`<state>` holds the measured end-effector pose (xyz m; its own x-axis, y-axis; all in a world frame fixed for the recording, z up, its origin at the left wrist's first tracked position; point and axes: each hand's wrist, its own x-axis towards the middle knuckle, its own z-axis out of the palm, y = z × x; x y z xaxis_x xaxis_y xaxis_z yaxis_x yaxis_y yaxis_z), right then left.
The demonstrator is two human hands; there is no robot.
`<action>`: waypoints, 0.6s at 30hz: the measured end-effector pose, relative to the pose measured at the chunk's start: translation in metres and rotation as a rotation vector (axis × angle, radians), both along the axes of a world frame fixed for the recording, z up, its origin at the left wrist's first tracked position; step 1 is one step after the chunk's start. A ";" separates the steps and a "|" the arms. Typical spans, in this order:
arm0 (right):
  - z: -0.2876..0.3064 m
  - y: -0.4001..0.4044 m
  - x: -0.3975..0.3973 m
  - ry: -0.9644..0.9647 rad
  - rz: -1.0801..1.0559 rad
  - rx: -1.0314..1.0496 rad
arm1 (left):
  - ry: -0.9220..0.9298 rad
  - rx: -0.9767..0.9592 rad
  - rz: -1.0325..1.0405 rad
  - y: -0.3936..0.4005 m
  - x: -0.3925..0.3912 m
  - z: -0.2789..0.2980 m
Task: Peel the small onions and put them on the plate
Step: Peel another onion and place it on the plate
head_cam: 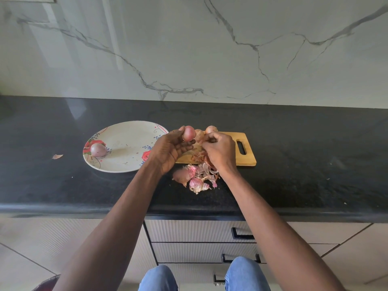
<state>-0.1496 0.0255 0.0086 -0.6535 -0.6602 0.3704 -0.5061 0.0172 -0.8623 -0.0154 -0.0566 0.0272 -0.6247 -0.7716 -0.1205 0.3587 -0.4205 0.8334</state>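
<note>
1. The onion in hand (189, 133) sits at the fingertips of the left hand (170, 149), held up above the left end of the cutting board; its skin looks smooth and pinkish, so I judge it peeled or nearly so.
2. The right hand (218, 151) is curled just right of that onion, fingers pinched on what looks like a strip of papery skin; whether the strip is attached to the onion I cannot tell.
3. One peeled onion (97, 149) lies on the left side of the floral plate (130, 131), which rests on the black counter (304, 164) left of the hands. That is the only one delivered so far.
4. At the far edge of the wooden cutting board (247, 158), two unpeeled onions (212, 130) wait in their tan skins, partly hidden behind the hands.
5. A pile of onion skins (197, 178) lies on the counter just near the board's front edge, more scraps on the board itself.
6. A stray skin flake (57, 156) lies well left of the plate.
7. My reading: one done, one about finished and due for the plate, at least two left, so roughly the halfway mark.
</note>
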 end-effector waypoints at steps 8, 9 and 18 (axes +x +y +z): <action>0.005 0.006 0.006 0.048 0.062 -0.121 | 0.041 0.012 -0.018 0.001 0.000 0.003; 0.005 0.005 0.006 0.040 0.103 -0.121 | 0.034 -0.010 -0.012 0.001 0.000 0.002; 0.002 0.002 0.000 -0.018 0.059 -0.133 | 0.047 -0.051 -0.024 -0.001 -0.001 -0.001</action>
